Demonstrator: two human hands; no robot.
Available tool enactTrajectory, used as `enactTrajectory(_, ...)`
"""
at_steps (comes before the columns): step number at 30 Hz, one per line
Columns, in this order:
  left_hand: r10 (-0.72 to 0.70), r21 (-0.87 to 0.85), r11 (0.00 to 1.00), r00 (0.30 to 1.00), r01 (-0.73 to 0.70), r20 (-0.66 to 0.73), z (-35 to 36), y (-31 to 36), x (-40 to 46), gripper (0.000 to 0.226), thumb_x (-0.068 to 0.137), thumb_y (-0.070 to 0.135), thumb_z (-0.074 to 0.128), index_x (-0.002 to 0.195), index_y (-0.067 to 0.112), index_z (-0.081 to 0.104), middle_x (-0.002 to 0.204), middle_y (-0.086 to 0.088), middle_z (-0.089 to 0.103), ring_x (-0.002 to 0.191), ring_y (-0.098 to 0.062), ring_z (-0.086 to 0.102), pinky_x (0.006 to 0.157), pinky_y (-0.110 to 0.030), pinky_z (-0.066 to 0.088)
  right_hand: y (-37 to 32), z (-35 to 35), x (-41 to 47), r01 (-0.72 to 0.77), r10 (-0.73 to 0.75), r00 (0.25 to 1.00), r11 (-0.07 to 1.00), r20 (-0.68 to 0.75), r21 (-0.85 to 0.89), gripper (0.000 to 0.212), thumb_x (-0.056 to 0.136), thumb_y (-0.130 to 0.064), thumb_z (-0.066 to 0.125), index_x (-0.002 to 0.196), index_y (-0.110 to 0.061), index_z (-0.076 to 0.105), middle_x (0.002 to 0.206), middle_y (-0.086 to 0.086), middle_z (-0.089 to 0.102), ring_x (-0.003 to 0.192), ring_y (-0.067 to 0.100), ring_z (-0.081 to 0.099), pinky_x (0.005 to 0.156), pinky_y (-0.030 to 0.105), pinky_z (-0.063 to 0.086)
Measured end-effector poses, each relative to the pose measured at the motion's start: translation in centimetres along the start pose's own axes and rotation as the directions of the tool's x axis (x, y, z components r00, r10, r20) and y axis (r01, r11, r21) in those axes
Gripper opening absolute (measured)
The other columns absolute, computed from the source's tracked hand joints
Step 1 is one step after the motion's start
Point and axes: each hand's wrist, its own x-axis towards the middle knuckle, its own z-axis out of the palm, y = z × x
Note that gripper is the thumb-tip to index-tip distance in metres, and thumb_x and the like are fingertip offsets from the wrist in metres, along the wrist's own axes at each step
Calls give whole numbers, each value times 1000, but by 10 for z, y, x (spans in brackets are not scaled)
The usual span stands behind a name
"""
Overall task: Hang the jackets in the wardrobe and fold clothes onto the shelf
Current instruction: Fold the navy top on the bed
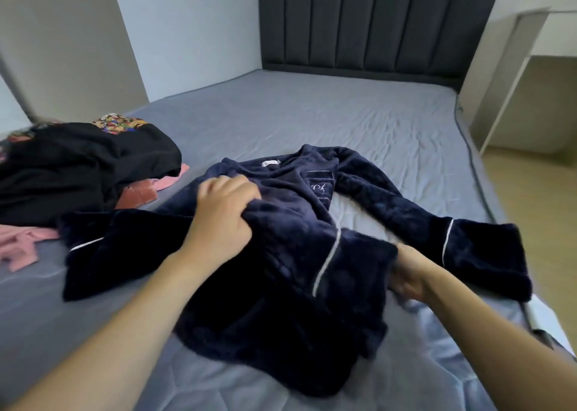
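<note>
Right, the navy fleece top (281, 238) lies spread at the centre of my view on the bed (343, 114), unfolded. My left hand (223, 213) bunches its chest fabric; my right hand (409, 273) pinches the front edge. At ten o'clock a clothes pile (78, 167) waits, nothing shelved.

Both hands outstretched, left (222, 211) curled in a grip, right (409, 273) blurred, fingers pinching.

Home bedroom: bed (312, 114) with grey-blue sheet, dark padded headboard (374, 20), loose clothes pile (78, 167) on the mattress, white side unit (515, 82), plain walls, wood-tone floor (537, 207).
</note>
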Motion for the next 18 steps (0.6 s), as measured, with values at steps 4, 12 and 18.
enactTrajectory(4,-415,382,897,717,222,560,-48,-49,-33,39,71,-6,45,96,15,65,107,-4,67,100,-30,59,89,-37,43,27,38,-11,73,-40,994,932,99,-354,25,88,2,59,111,5,65,95,15,69,74,17,63,66,22,52)
enactTrajectory(12,-438,378,879,176,291,882,-66,27,-16,109,58,40,68,149,45,10,128,12,55,107,-14,60,95,-35,50,45,103,-2,234,-271,963,791,19,-565,46,86,-18,69,120,-13,37,111,6,51,101,23,55,84,32,47)
enactTrajectory(18,-535,212,814,558,541,634,-74,15,-30,16,73,28,60,79,13,61,74,1,67,73,-20,63,70,-38,52,40,107,-5,-126,104,985,977,134,172,22,88,-13,52,72,-8,66,61,9,53,52,21,49,51,26,43)
